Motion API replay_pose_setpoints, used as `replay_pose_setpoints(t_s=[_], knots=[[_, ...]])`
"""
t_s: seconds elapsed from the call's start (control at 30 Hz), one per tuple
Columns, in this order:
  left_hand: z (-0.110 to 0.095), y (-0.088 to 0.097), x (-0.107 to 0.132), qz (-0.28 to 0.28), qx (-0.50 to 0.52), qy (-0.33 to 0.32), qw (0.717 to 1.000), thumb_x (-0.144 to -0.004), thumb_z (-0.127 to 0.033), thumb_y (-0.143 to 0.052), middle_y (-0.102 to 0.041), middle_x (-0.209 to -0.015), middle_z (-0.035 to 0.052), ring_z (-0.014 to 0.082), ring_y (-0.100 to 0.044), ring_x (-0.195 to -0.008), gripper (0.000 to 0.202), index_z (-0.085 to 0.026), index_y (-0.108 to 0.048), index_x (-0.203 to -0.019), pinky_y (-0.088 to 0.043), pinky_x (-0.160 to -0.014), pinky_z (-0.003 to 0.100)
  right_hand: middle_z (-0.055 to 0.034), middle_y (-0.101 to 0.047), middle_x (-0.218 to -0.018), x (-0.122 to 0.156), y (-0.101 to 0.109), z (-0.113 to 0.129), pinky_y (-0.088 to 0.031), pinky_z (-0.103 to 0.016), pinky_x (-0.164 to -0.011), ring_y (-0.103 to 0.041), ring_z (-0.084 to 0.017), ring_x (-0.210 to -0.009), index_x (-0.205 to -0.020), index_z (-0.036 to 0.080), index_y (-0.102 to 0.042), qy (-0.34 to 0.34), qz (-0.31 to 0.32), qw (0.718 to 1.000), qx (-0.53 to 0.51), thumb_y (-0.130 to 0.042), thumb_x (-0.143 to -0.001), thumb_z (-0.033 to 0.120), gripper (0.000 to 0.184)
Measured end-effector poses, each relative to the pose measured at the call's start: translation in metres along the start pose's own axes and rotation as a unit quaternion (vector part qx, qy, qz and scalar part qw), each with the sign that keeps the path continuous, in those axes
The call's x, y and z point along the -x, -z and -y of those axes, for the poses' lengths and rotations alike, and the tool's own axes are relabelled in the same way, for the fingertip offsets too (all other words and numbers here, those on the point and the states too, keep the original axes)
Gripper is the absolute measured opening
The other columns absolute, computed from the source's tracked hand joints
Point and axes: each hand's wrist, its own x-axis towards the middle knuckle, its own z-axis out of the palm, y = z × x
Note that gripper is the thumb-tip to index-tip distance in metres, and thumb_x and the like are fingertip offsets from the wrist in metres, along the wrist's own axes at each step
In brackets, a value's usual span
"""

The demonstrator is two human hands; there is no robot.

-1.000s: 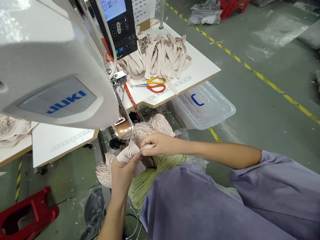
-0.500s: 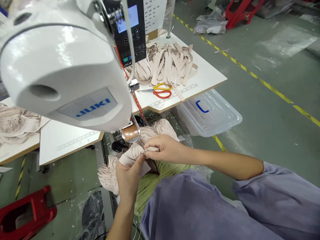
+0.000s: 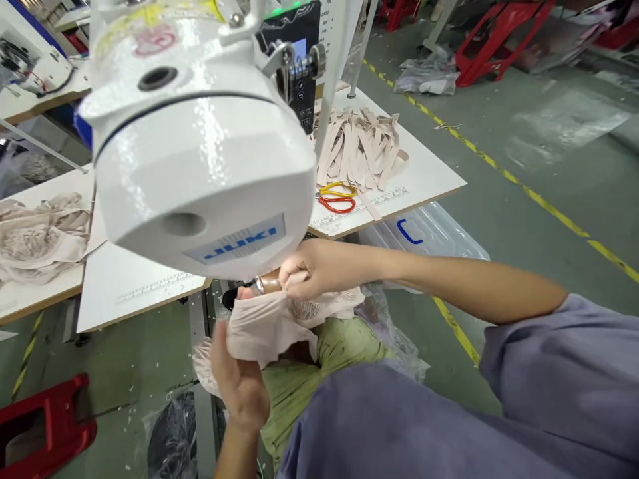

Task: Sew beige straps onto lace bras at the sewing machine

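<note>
A beige bra (image 3: 259,326) with lace hangs between my hands, just below the head of the white JUKI sewing machine (image 3: 214,159). My right hand (image 3: 319,269) is closed, pinching the upper edge of the bra and a narrow folded strip of it. Behind the smooth fabric go the fingers of my left hand (image 3: 242,379); their tips show over its top edge, while the thumb stands up apart from the cloth. The machine's metal and brown end piece (image 3: 269,282) is partly hidden behind my right fingers. More lace lies over my lap.
Beige straps (image 3: 359,146) lie heaped on the white table (image 3: 439,176), beside scissors (image 3: 338,197) with yellow and red handles. A lidded clear bin (image 3: 449,233) stands under the table's edge. More beige bras (image 3: 40,239) are piled at left. A red stool (image 3: 50,426) stands lower left.
My view has shifted, so the machine head sits farther right. My right hand has moved up toward the machine. My left thumb has lifted off the fabric, which now hangs spread out.
</note>
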Motion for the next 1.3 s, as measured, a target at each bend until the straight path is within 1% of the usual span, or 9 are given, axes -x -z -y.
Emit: replay_pose_setpoints(t_s=[0.07, 0.17, 0.4, 0.53, 0.6, 0.7, 0.97, 1.13, 1.3], knots=[[0.014, 0.012, -0.018, 0.030, -0.075, -0.116, 0.990, -0.091, -0.062, -0.050, -0.060, -0.138, 0.0142, 0.0349, -0.059, -0.125, 0.077, -0.031, -0.026, -0.157, -0.047, -0.104, 0.053, 0.0050, -0.041, -0.055, -0.007, 0.006, -0.001, -0.023, -0.025, -0.053, -0.031, -0.008, -0.054, -0.065, 0.016, -0.060, 0.027, -0.046, 0.994, 0.099, -0.057, -0.074, 0.016, 0.010], [0.033, 0.018, -0.040, 0.079, -0.251, -0.278, 0.924, -0.082, -0.041, -0.075, -0.070, -0.121, 0.0141, 0.0318, -0.067, -0.110, 0.083, -0.024, -0.037, -0.153, -0.050, -0.102, 0.046, 0.0041, -0.040, -0.057, -0.012, 0.007, -0.004, -0.021, -0.027, -0.056, -0.030, -0.009, -0.057, -0.065, 0.016, -0.056, 0.039, -0.057, 0.988, 0.139, -0.056, -0.074, 0.015, 0.009], [0.050, 0.015, -0.065, 0.092, -0.321, -0.372, 0.866, -0.081, -0.038, -0.077, -0.074, -0.092, 0.0094, 0.0256, -0.070, -0.083, 0.087, -0.022, -0.034, -0.154, -0.055, -0.083, 0.037, 0.0063, -0.028, -0.055, -0.014, 0.010, 0.001, -0.018, -0.029, -0.054, -0.021, -0.008, -0.055, -0.059, 0.017, -0.044, 0.033, -0.035, 0.983, 0.179, -0.058, -0.077, 0.017, 0.023], [0.039, 0.016, -0.066, 0.114, -0.302, -0.330, 0.887, -0.083, -0.031, -0.075, -0.074, -0.099, 0.0097, 0.0260, -0.071, -0.091, 0.077, -0.021, -0.040, -0.150, -0.054, -0.084, 0.035, 0.0036, -0.043, -0.058, -0.011, 0.009, -0.009, -0.025, -0.027, -0.054, -0.030, -0.009, -0.053, -0.065, 0.016, -0.056, 0.062, -0.051, 0.976, 0.204, -0.057, -0.081, 0.017, 0.016], [0.032, 0.015, -0.062, 0.131, -0.291, -0.278, 0.906, -0.084, -0.029, -0.073, -0.074, -0.102, 0.0088, 0.0259, -0.070, -0.096, 0.068, -0.022, -0.046, -0.146, -0.053, -0.086, 0.034, -0.0044, -0.061, -0.084, -0.007, 0.004, -0.022, -0.037, -0.027, -0.064, -0.049, -0.013, -0.069, -0.087, 0.016, -0.067, 0.131, -0.111, 0.960, 0.221, -0.058, -0.088, 0.022, 0.010], [0.024, 0.011, -0.056, 0.129, -0.292, -0.214, 0.923, -0.086, -0.030, -0.071, -0.074, -0.103, 0.0081, 0.0259, -0.071, -0.099, 0.060, -0.024, -0.051, -0.142, -0.054, -0.085, 0.033, -0.0124, -0.059, -0.118, -0.002, -0.006, -0.043, -0.041, -0.037, -0.090, -0.053, -0.022, -0.105, -0.103, 0.018, -0.069, 0.222, -0.220, 0.920, 0.237, -0.057, -0.094, 0.029, 0.018], [0.013, 0.001, -0.050, 0.124, -0.261, -0.136, 0.948, -0.088, -0.028, -0.068, -0.074, -0.109, 0.0089, 0.0224, -0.072, -0.092, 0.056, -0.025, -0.051, -0.142, -0.053, -0.067, 0.026, -0.0048, -0.065, -0.102, -0.001, -0.008, -0.052, -0.041, -0.036, -0.094, -0.056, -0.019, -0.100, -0.090, 0.022, -0.075, 0.178, -0.222, 0.947, 0.147, -0.067, -0.091, 0.027, 0.010], [0.012, -0.002, -0.052, 0.115, -0.262, -0.151, 0.946, -0.088, -0.029, -0.067, -0.070, -0.121, 0.0125, 0.0249, -0.070, -0.101, 0.054, -0.023, -0.052, -0.140, -0.053, -0.068, 0.028, -0.0048, -0.067, -0.097, -0.002, 0.000, -0.048, -0.042, -0.036, -0.093, -0.058, -0.019, -0.098, -0.088, 0.022, -0.076, 0.188, -0.215, 0.947, 0.150, -0.066, -0.091, 0.027, 0.012], [0.008, -0.006, -0.049, 0.115, -0.312, -0.122, 0.935, -0.090, -0.030, -0.064, -0.075, -0.097, 0.0072, 0.0132, -0.063, -0.057, 0.049, -0.025, -0.055, -0.138, -0.034, -0.043, 0.022, -0.0048, -0.067, -0.102, -0.002, -0.007, -0.053, -0.042, -0.035, -0.095, -0.058, -0.017, -0.100, -0.090, 0.021, -0.075, 0.199, -0.234, 0.940, 0.150, -0.063, -0.093, 0.026, 0.012]])
